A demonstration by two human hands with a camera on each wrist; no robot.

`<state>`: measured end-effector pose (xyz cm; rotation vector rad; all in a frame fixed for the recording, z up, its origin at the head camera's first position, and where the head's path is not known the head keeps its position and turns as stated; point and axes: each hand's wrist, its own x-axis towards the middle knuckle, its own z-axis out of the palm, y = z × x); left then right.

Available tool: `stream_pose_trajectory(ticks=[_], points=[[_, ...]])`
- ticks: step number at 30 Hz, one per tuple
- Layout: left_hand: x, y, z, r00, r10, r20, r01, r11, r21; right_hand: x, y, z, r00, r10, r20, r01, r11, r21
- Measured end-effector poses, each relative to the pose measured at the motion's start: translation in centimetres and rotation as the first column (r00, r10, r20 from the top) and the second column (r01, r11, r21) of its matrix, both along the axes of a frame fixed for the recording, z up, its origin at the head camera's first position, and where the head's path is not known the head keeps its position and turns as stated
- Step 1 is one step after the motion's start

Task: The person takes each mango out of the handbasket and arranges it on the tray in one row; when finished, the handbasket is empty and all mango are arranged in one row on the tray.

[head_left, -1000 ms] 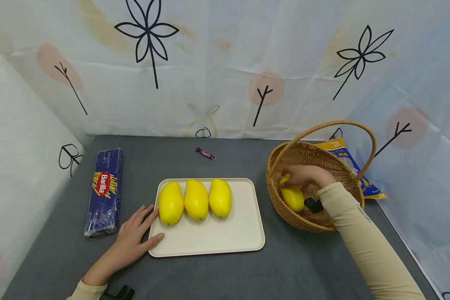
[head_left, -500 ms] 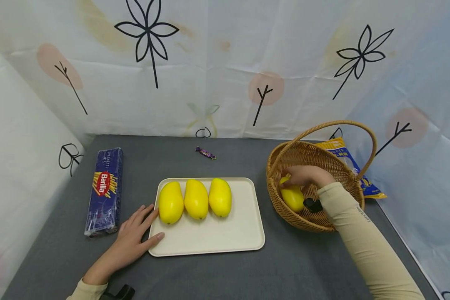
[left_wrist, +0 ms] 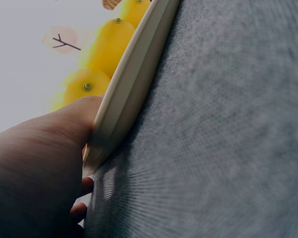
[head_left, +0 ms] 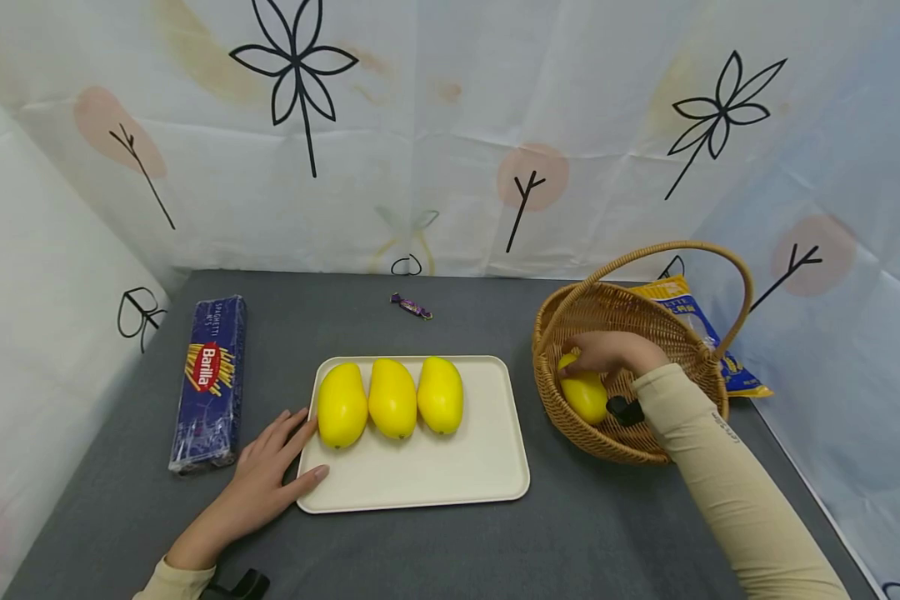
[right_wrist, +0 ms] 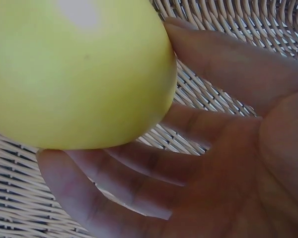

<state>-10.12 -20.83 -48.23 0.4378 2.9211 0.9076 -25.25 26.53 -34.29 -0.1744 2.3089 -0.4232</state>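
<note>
Three yellow mangoes [head_left: 392, 399] lie side by side on a cream rectangular tray [head_left: 450, 483]. At the tray's left end rests my left hand [head_left: 266, 471], fingers spread, with fingertips and thumb at the rim; the left wrist view has the thumb up against the tray's side [left_wrist: 126, 99]. Inside the wicker basket [head_left: 570, 433] on the right, my right hand [head_left: 615, 352] holds another mango [head_left: 587, 398]. Seen from the right wrist, the thumb is on one side of that mango [right_wrist: 79, 79] and the fingers curve under the other. The sleeve and wrist camera cover part of the basket's inside.
A blue Barilla spaghetti pack [head_left: 208, 383] lies on the left of the grey table. Behind the tray is a small purple wrapped candy [head_left: 411, 307]. A blue and yellow bag [head_left: 742, 375] sits behind the basket, whose tall handle [head_left: 682, 245] arches over the opening.
</note>
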Motion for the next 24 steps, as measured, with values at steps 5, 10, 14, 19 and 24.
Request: stream_pose_trajectory(ticks=[5,10,14,19,24], points=[[0.0,0.1,0.0,1.0,-0.001,-0.001,0.001,1.0,0.0,0.2,0.0,0.3,0.999,0.034,-0.012,-0.034,0.999,-0.001],[0.1,0.1,0.0,1.0,0.0,-0.002,0.0,1.0,0.004,0.8,0.2,1.4,0.99,0.109,-0.088,-0.11,0.994,-0.004],[0.1,0.1,0.0,1.0,-0.001,-0.004,0.001,1.0,0.003,1.4,0.4,2.8,0.982,0.116,-0.146,-0.12,0.993,-0.021],[0.2,0.0,0.0,1.0,-0.004,-0.006,0.004,1.0,0.008,2.3,0.4,4.7,0.957,0.138,-0.256,-0.143,0.99,-0.003],[0.1,0.0,0.0,1.0,-0.004,-0.012,0.004,1.0,0.007,3.6,0.7,5.9,0.914,0.166,-0.37,-0.183,0.983,-0.012]])
